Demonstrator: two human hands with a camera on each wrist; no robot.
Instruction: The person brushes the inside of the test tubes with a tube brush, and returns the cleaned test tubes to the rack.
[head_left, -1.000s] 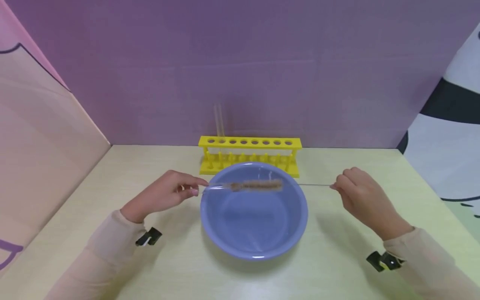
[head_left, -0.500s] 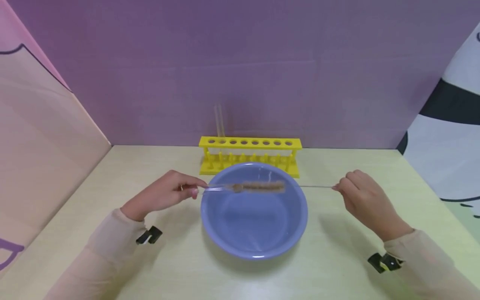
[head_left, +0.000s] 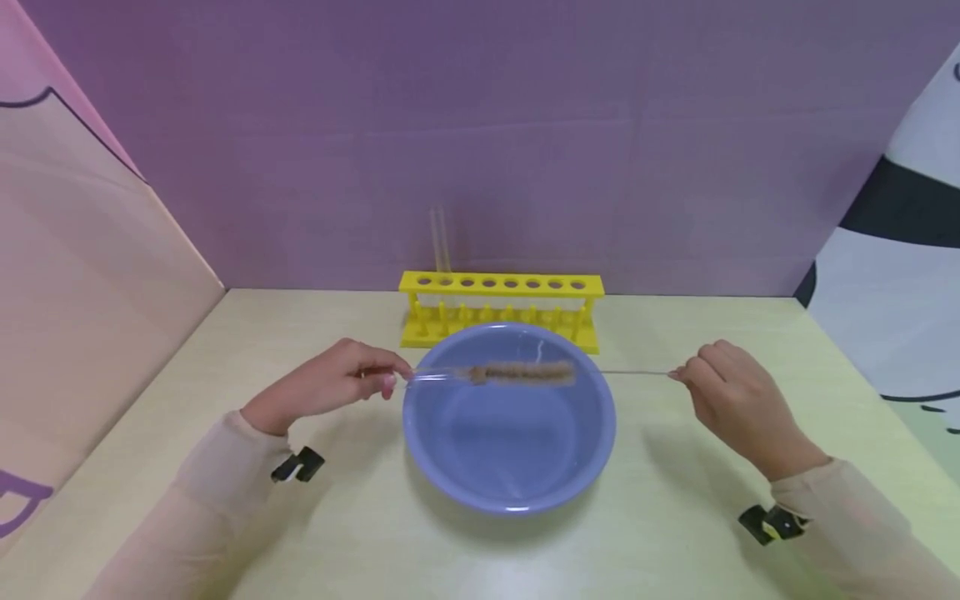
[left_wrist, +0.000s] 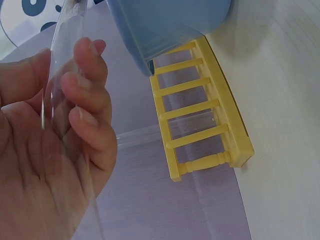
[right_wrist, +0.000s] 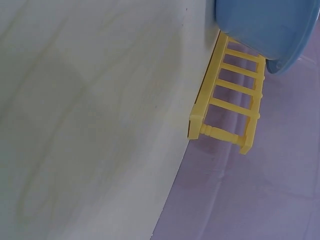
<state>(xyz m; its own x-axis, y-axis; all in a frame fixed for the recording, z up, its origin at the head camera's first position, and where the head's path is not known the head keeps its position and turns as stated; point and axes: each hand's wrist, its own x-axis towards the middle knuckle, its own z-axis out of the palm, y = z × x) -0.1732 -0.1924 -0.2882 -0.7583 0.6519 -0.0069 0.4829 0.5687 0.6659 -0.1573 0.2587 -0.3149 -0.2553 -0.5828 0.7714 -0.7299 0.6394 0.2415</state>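
Observation:
My left hand (head_left: 330, 383) holds a clear glass test tube (left_wrist: 67, 30) between thumb and fingers, lying roughly level above the blue basin (head_left: 510, 496). A test tube brush (head_left: 528, 373) with brown bristles lies in line with the tube. Its narrow tip meets the tube's right end; how deep it sits inside is hard to tell. To the right of the basin, my right hand (head_left: 738, 400) pinches the end of the brush's thin wire handle (head_left: 637, 372). The right wrist view does not show the right hand.
Behind the basin stands a yellow test tube rack (head_left: 498, 285), partly hidden by the rim. Another clear test tube (head_left: 441, 242) leans in its left part. A purple cloth backdrop (head_left: 525, 150) rises at the pale table's (head_left: 712, 325) back edge.
My right hand and the brush have shifted slightly to the right. The left hand keeps its hold on the test tube, almost in place.

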